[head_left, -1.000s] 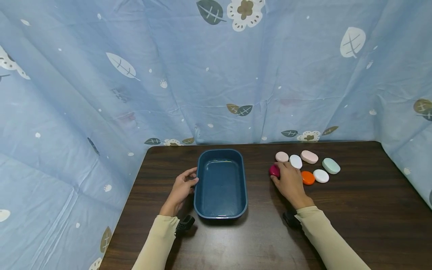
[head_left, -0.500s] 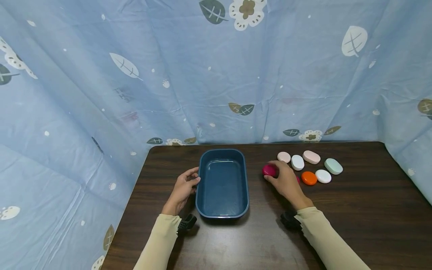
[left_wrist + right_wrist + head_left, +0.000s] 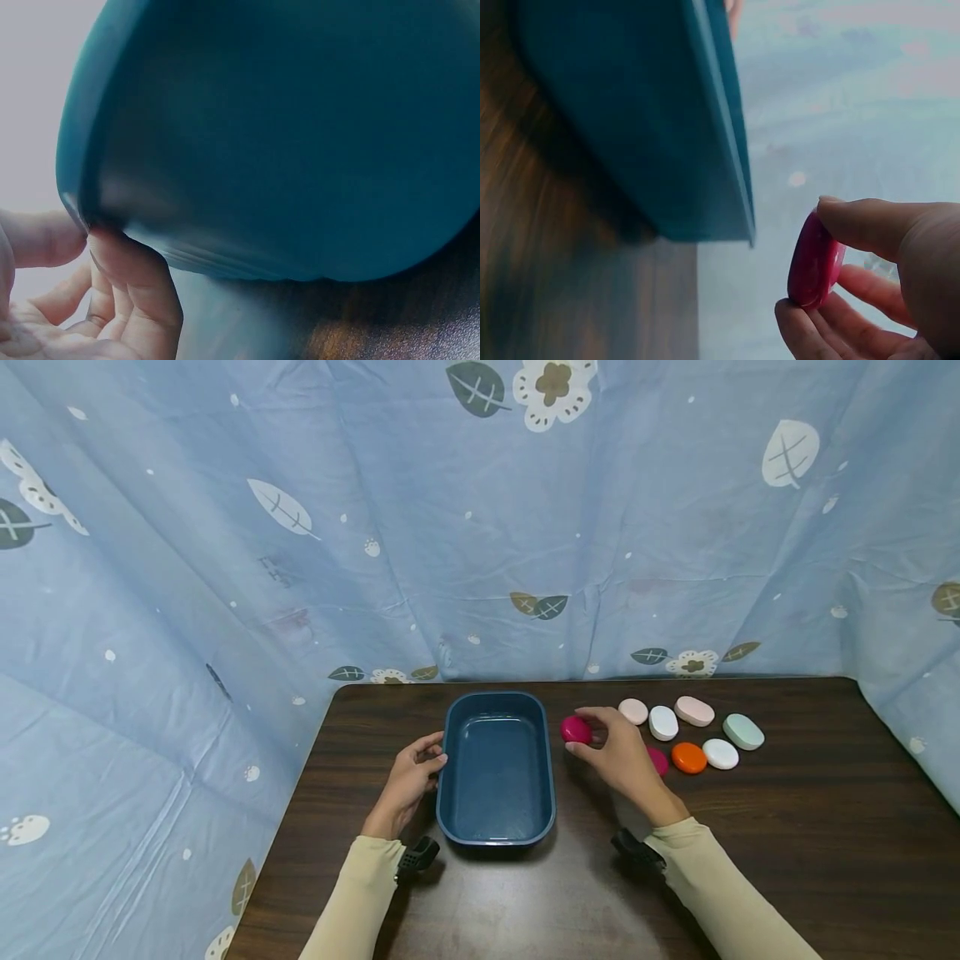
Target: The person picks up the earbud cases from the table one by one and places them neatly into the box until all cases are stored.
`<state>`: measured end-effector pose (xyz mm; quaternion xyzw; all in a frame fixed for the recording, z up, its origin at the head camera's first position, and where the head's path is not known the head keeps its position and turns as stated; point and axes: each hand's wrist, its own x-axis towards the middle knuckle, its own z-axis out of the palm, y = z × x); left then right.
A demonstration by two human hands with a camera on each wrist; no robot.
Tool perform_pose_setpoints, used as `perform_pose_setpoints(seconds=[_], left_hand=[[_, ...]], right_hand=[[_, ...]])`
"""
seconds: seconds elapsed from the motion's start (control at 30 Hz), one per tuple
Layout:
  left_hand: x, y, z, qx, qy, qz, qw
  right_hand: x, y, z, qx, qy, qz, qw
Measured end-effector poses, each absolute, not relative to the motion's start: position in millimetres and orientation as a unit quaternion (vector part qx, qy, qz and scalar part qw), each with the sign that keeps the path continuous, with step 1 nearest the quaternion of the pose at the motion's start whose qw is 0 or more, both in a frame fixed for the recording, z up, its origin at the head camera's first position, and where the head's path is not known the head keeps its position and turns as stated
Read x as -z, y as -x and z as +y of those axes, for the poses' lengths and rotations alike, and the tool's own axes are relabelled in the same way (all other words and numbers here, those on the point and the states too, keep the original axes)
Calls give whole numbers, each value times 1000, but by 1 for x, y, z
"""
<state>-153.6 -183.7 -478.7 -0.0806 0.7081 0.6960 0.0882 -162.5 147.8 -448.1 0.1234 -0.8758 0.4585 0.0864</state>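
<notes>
A deep blue rectangular tray (image 3: pixel 495 839) stands on the table, and its inside shows bare in the head view. My left hand (image 3: pixel 405 785) pinches the tray's left rim between thumb and finger; the left wrist view shows the thumb and fingers (image 3: pixel 135 270) meeting at the rim. To the right of the tray, my right hand (image 3: pixel 618 760) holds a dark pink oval bar of soap (image 3: pixel 576 729) by its edges, between thumb and fingertips. In the right wrist view this soap (image 3: pixel 814 262) is off the table and apart from the tray's wall (image 3: pixel 630 120).
Behind and right of my right hand lie several soaps on the dark wooden table (image 3: pixel 787 860): another dark pink one (image 3: pixel 657 761), an orange one (image 3: pixel 688 757), white ones (image 3: pixel 721 753), pale pink ones (image 3: pixel 694 711) and a mint one (image 3: pixel 743 732). A blue patterned curtain (image 3: pixel 450 527) hangs behind.
My right hand has lifted the dark pink soap from the group and moved left toward the tray, uncovering a second dark pink soap. My left hand keeps its hold on the rim.
</notes>
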Motion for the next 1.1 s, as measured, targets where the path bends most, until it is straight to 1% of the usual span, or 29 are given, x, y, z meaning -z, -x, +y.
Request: perform_pose_setpoints(seconds=[0.27, 0.4, 0.73, 0.83, 1.1], left_hand=[[479, 154, -184, -703, 87, 701, 86], [478, 153, -183, -701, 84, 703, 86], [478, 153, -182, -700, 83, 704, 87], [478, 153, -182, -702, 83, 702, 88], [477, 154, -183, -702, 84, 702, 90]], right_hand=[[434, 162, 123, -474, -147, -863, 89], [431, 163, 111, -480, -154, -860, 81], [426, 172, 83, -484, -157, -860, 22], [425, 175, 77, -484, -161, -860, 11], [417, 184, 64, -480, -151, -863, -38]])
